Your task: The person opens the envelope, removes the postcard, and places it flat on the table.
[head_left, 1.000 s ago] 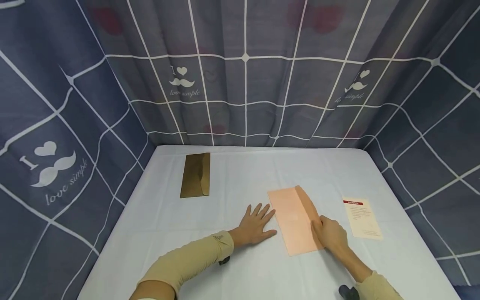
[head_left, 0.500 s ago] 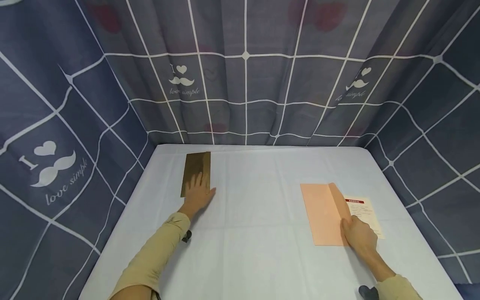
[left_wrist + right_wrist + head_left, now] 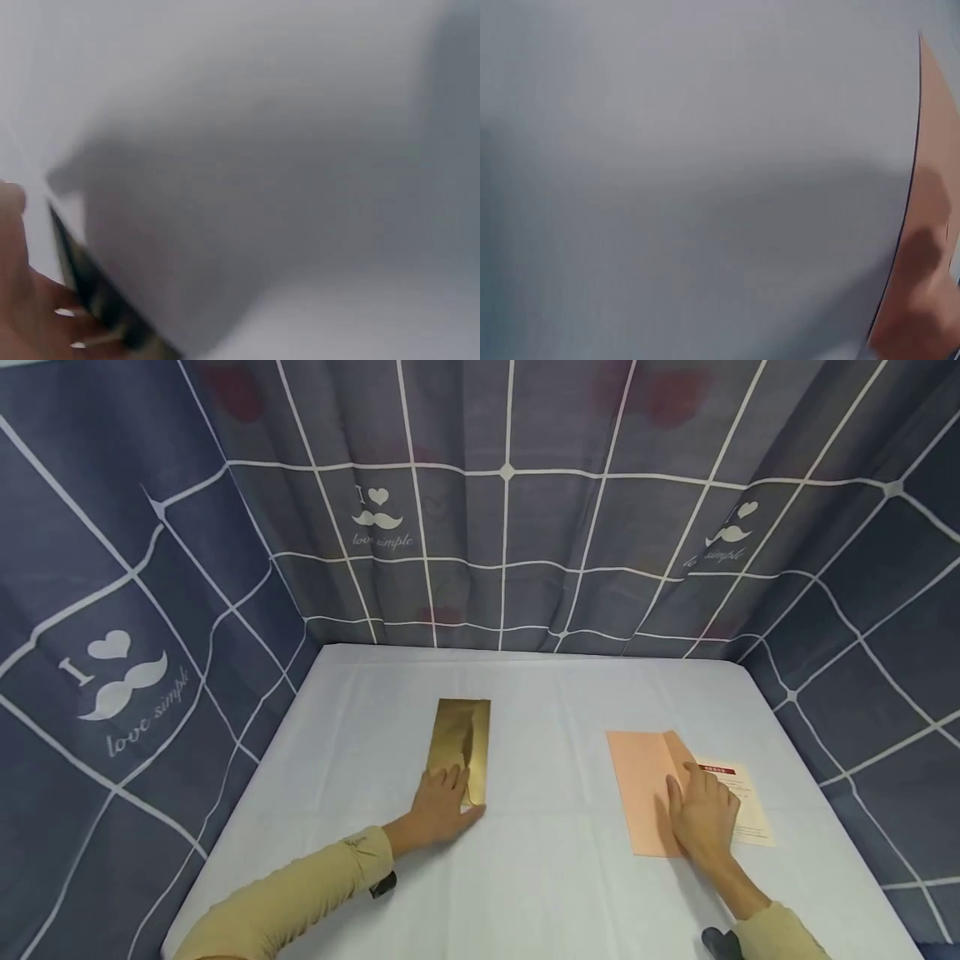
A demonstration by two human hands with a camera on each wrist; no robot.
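Observation:
My left hand lays its extended fingers on the lower part of a gold envelope, the thumb spread off to the side. In the left wrist view, the blurred envelope shows as a dark slanted strip against the fingers. On the right, my right hand is over the flap side of a peach envelope, thumb and forefinger apart. The peach envelope fills the right edge of the right wrist view, with the hand's shadow on it. Its flap stands folded out.
A cream printed card with a red heading lies partly under the peach envelope and right hand. Everything rests on a white-covered table. Checked blue-grey curtains enclose its back and sides.
The peach envelope went right, partly over the card, and the right hand has loosened its grip on it. My left hand moved to the gold envelope and has drawn it nearer and rightward.

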